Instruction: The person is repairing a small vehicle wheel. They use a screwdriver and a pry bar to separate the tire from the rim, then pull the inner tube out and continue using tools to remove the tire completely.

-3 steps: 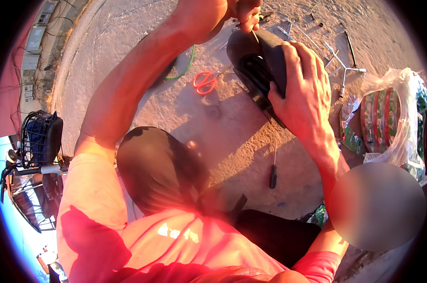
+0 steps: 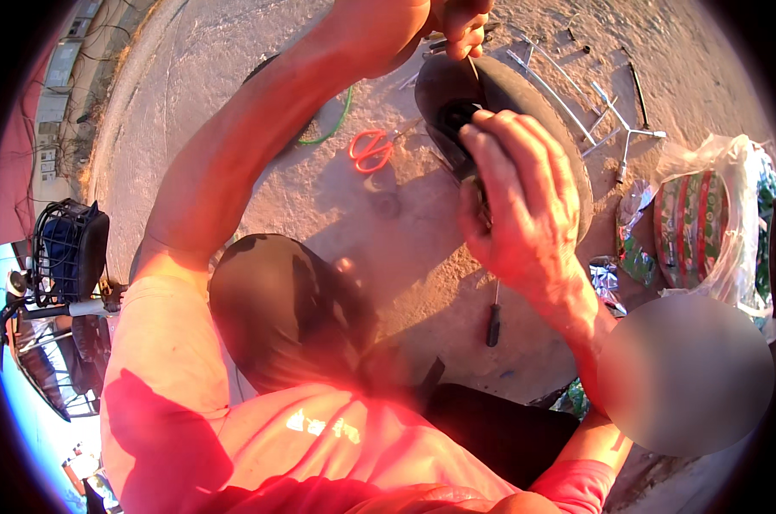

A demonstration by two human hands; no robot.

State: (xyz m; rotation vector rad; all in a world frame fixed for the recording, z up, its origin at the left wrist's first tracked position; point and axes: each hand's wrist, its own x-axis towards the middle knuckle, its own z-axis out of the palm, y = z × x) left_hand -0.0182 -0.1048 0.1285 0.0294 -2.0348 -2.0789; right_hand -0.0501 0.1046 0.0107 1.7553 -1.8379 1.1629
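Observation:
A black rubber tyre stands on the ground ahead of me, its inner side spread into a dark gap. My left hand is closed at the tyre's far end, partly cut off by the upper edge of the view. A thin piece shows under its fingertips, too small to name. Across the tyre's near part lies my right hand, fingers bent over the rim of the gap and thumb on the near side. Part of the tyre is hidden beneath this hand.
Orange-handled scissors lie left of the tyre, near a green cord. A screwdriver rests nearer me. Rightward are a three-armed wrench, a black rod and plastic-wrapped rolls. A bicycle basket is far left.
My right hand has slid left and towards me, from the tyre's outer side onto the gap's rim. My left hand has shifted slightly right.

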